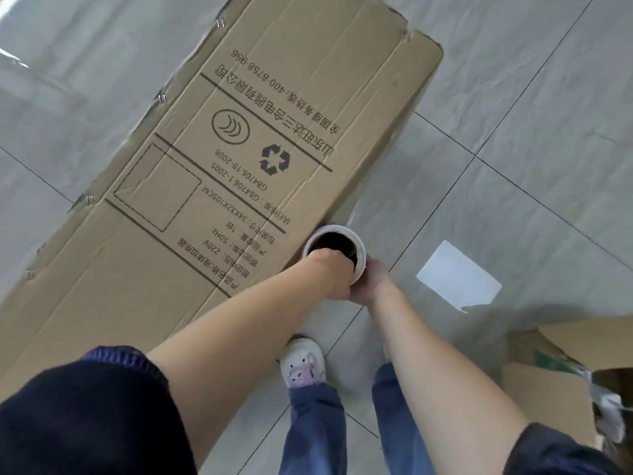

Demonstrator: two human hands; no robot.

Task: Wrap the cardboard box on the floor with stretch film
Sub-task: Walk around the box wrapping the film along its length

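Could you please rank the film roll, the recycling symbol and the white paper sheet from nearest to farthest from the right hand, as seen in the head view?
From the right hand:
1. Film roll, in its grip.
2. White paper sheet, on the floor to its right.
3. Recycling symbol, up-left on the box.

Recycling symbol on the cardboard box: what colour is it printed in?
Black, on the brown cardboard box; the recycling symbol shows clearly in the head view.

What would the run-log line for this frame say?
left hand: fingers inside roll core | right hand: holds stretch film roll from below | roll: upright beside cardboard box | film: stretched along box side
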